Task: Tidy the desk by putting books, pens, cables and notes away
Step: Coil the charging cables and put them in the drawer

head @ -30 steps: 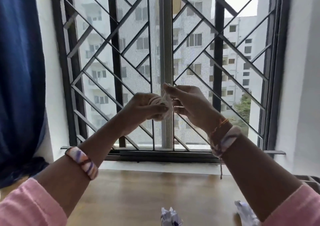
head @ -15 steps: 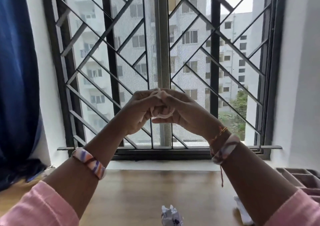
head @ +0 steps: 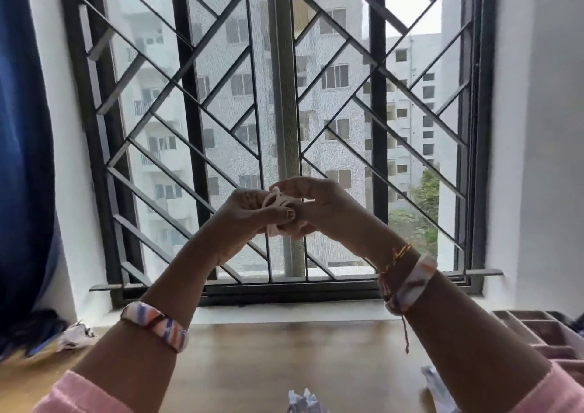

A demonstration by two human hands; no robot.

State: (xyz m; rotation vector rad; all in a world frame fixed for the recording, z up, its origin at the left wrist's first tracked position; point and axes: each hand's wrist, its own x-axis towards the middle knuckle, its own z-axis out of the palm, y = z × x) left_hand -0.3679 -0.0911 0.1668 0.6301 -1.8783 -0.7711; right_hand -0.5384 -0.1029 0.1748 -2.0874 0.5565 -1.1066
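Note:
Both my hands are raised in front of the window, well above the wooden desk. Between them is a small bundle of coiled white cable. My left hand grips the coil, thumb pressed across its front. My right hand holds the other side, fingers curled round the loops at the top. Most of the cable is hidden inside my fingers. A crumpled paper note lies at the desk's near edge, and another piece of paper lies at the lower right.
A barred window fills the view behind my hands. A blue curtain hangs at the left, with crumpled paper below it. A brown compartment organiser stands at the desk's right edge.
My hands stay together on the cable and keep working its loops. The view has dipped a little, so more of the desk and the organiser shows.

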